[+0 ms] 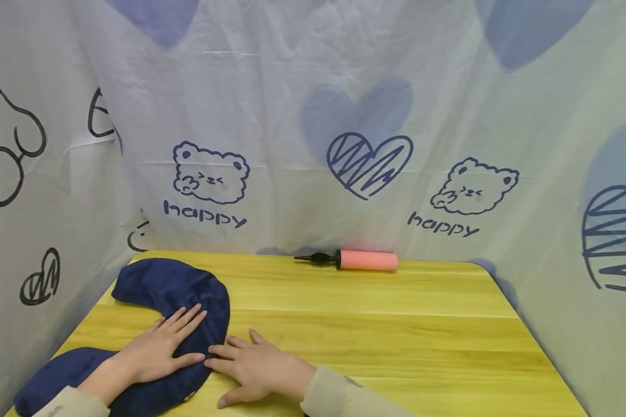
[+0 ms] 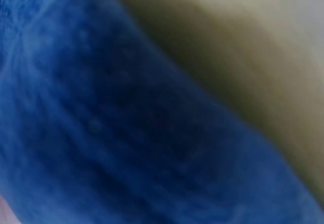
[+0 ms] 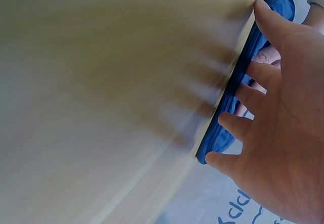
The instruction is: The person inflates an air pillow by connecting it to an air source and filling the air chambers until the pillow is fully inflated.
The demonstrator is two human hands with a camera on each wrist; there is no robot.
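A dark blue, U-shaped neck pillow (image 1: 211,292) with a soft, plush-looking cover lies on the left part of the table, its opening toward the left. My left hand (image 1: 156,350) rests flat on its curved middle, fingers straight and spread. At the pillow's right outer edge is my right hand (image 1: 258,368), palm down with fingers spread, its fingertips touching or very near that edge. In the left wrist view the blurred pillow (image 2: 126,112) fills most of the picture. From the right wrist, the extended fingers of the right hand (image 3: 293,127) point toward the pillow's side (image 3: 228,107).
A pink hand pump (image 1: 367,260) with a black nozzle lies at the far edge of the yellow wood-grain table (image 1: 375,330). White sheets (image 1: 292,191) printed with hearts and bears hang behind and along both sides.
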